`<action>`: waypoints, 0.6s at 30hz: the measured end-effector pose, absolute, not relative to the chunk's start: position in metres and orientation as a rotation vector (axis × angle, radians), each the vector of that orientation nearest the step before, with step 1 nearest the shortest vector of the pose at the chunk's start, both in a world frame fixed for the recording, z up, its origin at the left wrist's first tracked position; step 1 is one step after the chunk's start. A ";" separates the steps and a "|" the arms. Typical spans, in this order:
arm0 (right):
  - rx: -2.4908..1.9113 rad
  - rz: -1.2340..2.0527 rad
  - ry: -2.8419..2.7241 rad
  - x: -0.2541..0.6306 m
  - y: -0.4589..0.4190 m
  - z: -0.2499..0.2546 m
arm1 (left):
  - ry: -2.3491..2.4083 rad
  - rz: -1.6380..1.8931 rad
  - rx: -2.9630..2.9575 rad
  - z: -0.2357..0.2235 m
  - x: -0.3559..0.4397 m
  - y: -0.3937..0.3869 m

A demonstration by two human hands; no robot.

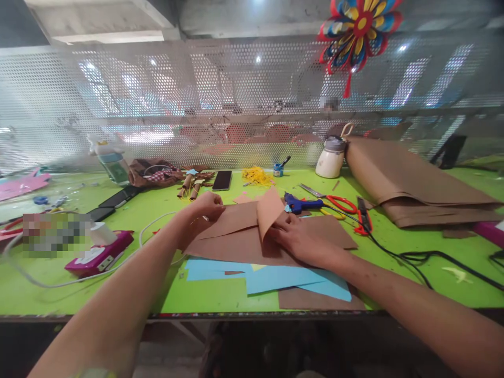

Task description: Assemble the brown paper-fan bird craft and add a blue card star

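Observation:
A brown paper sheet [232, 244] lies in front of me, with a second brown piece on it whose right end curls upward as a lighter flap [270, 210]. My left hand [209, 208] has its fingers closed at the upper left edge of the brown paper. At the curled flap, my right hand [293, 239] is bent over the paper, its fingertips partly hidden behind the fold. Light blue paper pieces [283, 278] stick out under the brown sheet. Just beyond my right hand lies a blue glue gun [301, 204], beside orange-handled scissors [342, 203].
A large folded stack of brown paper [417, 178] stands at right, near a white bottle [329, 160]. Purple power strip [100, 257] and white cable are at left. A phone [222, 180], yellow shreds [256, 176] and small paper rolls [192, 186] lie farther back. A perforated screen closes the table's rear.

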State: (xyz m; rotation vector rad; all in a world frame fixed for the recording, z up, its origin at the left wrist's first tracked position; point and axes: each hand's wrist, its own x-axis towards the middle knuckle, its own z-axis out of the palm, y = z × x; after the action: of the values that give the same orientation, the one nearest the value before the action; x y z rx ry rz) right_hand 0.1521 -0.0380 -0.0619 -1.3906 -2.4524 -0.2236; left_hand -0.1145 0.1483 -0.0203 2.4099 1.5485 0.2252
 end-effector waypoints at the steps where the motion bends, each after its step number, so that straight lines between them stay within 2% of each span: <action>1: -1.382 -0.207 -2.486 0.151 -0.039 -0.060 | 1.554 0.226 2.423 -0.020 -0.114 0.148; 9: -1.348 -0.060 -2.508 0.145 -0.059 -0.042 | 1.479 0.345 2.575 0.007 -0.099 0.103; 12: -1.376 -0.026 -2.475 0.143 -0.061 -0.041 | 1.101 0.176 2.449 0.018 -0.095 0.054; 15: -1.397 -0.035 -2.395 0.140 -0.061 -0.042 | 0.909 0.148 2.371 0.014 -0.085 0.009; 18: -1.371 -0.018 -2.356 0.138 -0.062 -0.045 | 0.997 0.364 2.464 -0.002 -0.068 -0.010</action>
State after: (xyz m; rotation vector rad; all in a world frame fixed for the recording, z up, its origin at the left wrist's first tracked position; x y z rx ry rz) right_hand 0.1379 -0.0615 -0.0446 -1.3710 -2.3560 -0.0177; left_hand -0.0677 -0.0098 -0.0019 2.4635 0.9970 0.3641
